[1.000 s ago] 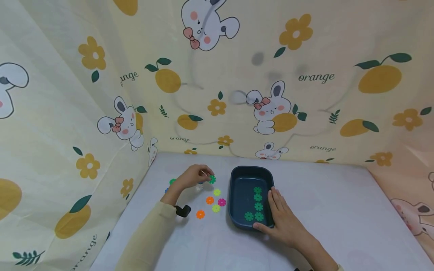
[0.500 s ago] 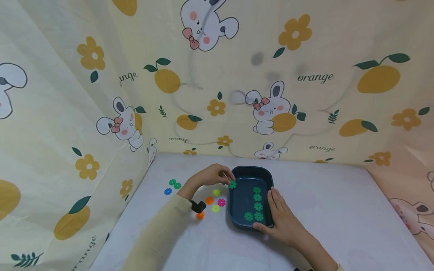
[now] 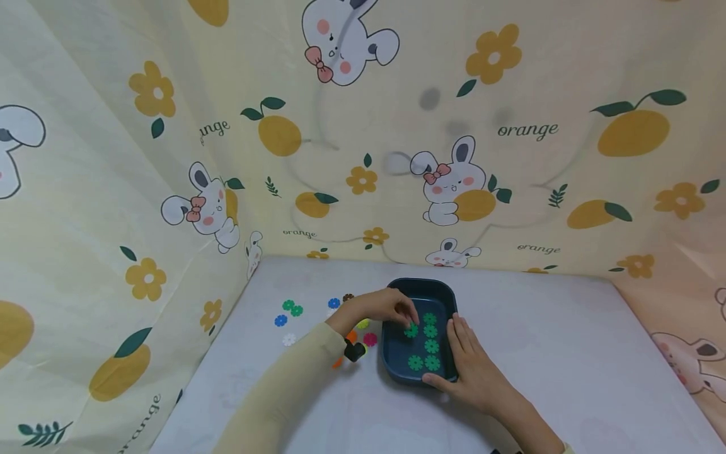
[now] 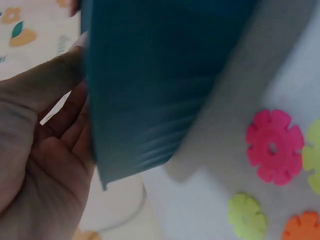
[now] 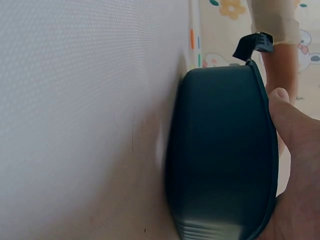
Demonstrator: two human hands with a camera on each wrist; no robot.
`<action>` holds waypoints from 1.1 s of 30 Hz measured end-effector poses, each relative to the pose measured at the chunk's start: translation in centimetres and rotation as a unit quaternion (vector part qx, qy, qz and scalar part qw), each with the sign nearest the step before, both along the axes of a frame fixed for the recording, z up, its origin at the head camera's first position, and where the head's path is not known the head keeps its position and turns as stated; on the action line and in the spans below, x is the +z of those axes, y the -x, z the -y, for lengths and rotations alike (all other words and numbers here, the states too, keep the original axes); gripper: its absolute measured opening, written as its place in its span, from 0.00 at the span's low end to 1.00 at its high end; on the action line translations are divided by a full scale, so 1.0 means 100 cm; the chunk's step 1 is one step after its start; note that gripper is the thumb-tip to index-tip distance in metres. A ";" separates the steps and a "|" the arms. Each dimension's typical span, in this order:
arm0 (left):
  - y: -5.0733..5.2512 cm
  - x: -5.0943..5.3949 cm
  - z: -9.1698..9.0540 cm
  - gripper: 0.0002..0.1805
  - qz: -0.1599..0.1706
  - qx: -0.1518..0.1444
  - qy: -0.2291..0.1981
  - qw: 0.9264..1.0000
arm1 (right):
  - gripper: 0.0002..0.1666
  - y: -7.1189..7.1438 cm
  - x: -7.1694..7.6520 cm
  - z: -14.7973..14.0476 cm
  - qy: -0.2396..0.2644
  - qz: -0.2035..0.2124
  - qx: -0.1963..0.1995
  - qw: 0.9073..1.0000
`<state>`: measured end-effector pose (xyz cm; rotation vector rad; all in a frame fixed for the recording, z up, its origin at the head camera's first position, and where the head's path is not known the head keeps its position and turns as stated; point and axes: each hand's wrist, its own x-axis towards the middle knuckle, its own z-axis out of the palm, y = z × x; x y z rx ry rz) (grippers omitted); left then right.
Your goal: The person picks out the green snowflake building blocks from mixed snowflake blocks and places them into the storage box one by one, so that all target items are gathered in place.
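In the head view, my left hand (image 3: 391, 305) reaches over the left rim of a dark blue tray (image 3: 397, 366). Its fingertips pinch a green snowflake disc (image 3: 411, 331) low inside the tray. Several other green snowflake discs (image 3: 432, 346) form an L shape on the tray's right and near side. My right hand (image 3: 475, 372) rests on the tray's near right corner, fingers straight along the right rim and thumb at the near rim. The tray's outer wall (image 4: 150, 90) hides my left fingertips in the left wrist view. The right thumb (image 5: 282, 102) lies over the rim in the right wrist view.
Left of the tray lie loose discs: green (image 3: 289, 305), blue (image 3: 280, 320), white (image 3: 289, 339), magenta (image 3: 370, 340) and brown (image 3: 348, 297). My left forearm partly covers the orange and yellow ones. A patterned curtain (image 3: 363, 126) stands behind the white table (image 3: 539, 340).
My left hand has moved right with the green snowflake disc, from the loose discs across the tray's left rim and down into the tray. My right hand has stayed in place.
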<state>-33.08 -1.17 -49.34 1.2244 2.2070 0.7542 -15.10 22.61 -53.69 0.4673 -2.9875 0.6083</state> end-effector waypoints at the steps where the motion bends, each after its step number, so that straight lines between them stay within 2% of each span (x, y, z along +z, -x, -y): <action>1: 0.000 0.000 -0.003 0.07 -0.007 -0.006 0.008 1.000 | 0.75 0.000 0.000 0.000 0.001 0.001 0.000 1.000; 4: -0.001 -0.001 -0.011 0.06 -0.035 -0.017 0.035 0.999 | 0.75 0.000 -0.001 -0.001 0.002 0.004 0.001 1.000; 7: -0.002 -0.002 -0.018 0.06 -0.045 -0.024 0.057 0.997 | 0.75 0.000 -0.001 -0.001 0.003 0.004 0.000 1.000; 14: -0.005 -0.007 -0.029 0.06 -0.030 -0.041 0.084 0.995 | 0.73 -0.001 0.000 0.000 0.008 0.004 0.000 1.000; 21: -0.011 -0.012 -0.036 0.06 -0.042 -0.045 0.110 0.992 | 0.73 -0.001 0.001 0.001 0.004 0.006 -0.001 1.000; 29: -0.016 -0.010 -0.035 0.06 -0.077 -0.025 0.101 0.992 | 0.73 0.000 0.001 0.001 0.004 0.004 -0.002 1.000; 33: -0.016 -0.010 -0.029 0.06 -0.104 0.019 0.062 0.992 | 0.73 0.000 0.002 0.001 0.003 0.007 -0.003 1.000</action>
